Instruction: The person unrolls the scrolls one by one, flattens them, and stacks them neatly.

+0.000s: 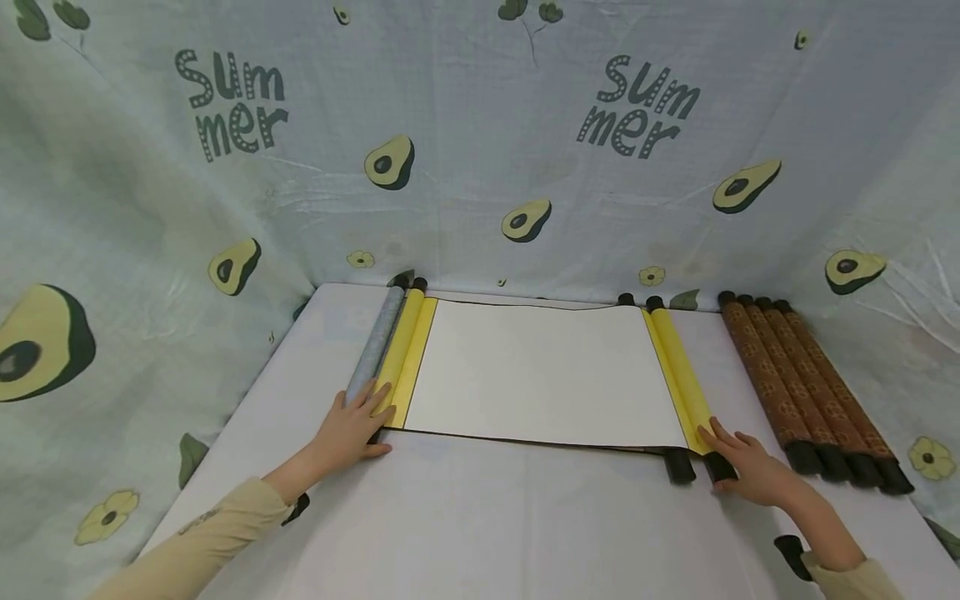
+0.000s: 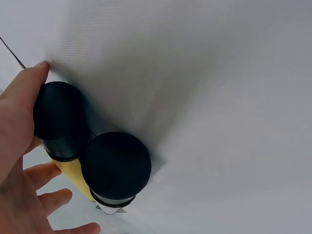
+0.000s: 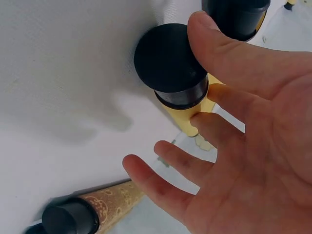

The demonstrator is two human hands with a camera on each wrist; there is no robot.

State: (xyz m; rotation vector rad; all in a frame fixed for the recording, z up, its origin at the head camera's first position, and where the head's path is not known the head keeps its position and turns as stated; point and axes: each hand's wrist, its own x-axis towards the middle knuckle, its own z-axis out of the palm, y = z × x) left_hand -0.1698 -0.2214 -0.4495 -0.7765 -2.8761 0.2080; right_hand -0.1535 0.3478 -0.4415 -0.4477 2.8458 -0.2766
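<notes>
Scroll (image 1: 540,375) lies open, my left hand (image 1: 348,433) and right hand (image 1: 756,471) touching its ends, fingers spread, gripping nothing; brown rolls (image 1: 795,383), right, unopened.

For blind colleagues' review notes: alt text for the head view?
Left hand and right hand touch opposite yellow ends of an opened white scroll. On the white tabletop, a blue-grey roll lies left; four brown patterned, black-capped rolls lie right.

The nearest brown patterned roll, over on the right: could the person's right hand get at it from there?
Probably yes. The right hand is at the near end of a yellow roll, and the head view shows only white table between it and the brown patterned roll.
</notes>
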